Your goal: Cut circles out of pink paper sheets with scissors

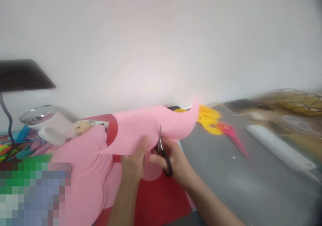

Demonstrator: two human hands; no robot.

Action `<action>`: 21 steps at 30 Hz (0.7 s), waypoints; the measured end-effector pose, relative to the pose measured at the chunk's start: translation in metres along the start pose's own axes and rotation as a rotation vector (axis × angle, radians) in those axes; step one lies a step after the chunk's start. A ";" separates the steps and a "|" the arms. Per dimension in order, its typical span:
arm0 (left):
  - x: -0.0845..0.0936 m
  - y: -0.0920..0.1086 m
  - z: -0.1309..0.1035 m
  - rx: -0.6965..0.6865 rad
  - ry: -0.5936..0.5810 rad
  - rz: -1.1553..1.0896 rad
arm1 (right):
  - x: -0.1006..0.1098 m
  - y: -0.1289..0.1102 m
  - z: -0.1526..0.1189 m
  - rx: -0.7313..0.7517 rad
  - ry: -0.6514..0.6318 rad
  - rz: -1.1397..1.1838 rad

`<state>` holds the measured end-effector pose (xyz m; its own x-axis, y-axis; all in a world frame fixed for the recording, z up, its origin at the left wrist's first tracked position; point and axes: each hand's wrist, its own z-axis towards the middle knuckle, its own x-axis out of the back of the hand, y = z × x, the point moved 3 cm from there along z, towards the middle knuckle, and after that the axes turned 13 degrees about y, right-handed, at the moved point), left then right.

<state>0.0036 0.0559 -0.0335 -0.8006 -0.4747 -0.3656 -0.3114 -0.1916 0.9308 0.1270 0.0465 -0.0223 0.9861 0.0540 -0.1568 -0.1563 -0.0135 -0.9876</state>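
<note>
My left hand (136, 160) grips the lower edge of a pink paper sheet (141, 127), thumb on top. A faint round outline shows on the sheet, and curved pieces are cut out of its edges. In my right hand (173, 159) is a pair of black-handled scissors (166, 160), fingers closed about the handles. Its blades point up and away and meet the sheet just right of my left thumb. Under my hands lies red paper (161, 199) with a pink round piece (152, 172) on it. Overlapping pink scalloped cutouts (83, 172) spread out at the left.
Yellow paper cutouts (210, 125) and pink scissors (232, 137) lie right of the sheet on the grey table (226, 185). Further right is a white power strip (279, 147). A white mug (54, 128) with a shiny lid stands tilted in view at the left, below a dark panel (25, 75).
</note>
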 end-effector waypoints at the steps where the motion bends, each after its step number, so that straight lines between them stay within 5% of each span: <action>1: 0.000 0.001 0.000 -0.015 -0.010 0.007 | 0.000 -0.001 0.000 -0.001 0.000 -0.001; 21: 0.000 0.000 0.001 -0.024 -0.020 0.017 | 0.001 0.000 -0.001 0.000 0.005 -0.046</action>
<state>0.0028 0.0563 -0.0332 -0.8159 -0.4610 -0.3489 -0.2854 -0.2038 0.9365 0.1280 0.0461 -0.0225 0.9925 0.0498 -0.1117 -0.1112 -0.0116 -0.9937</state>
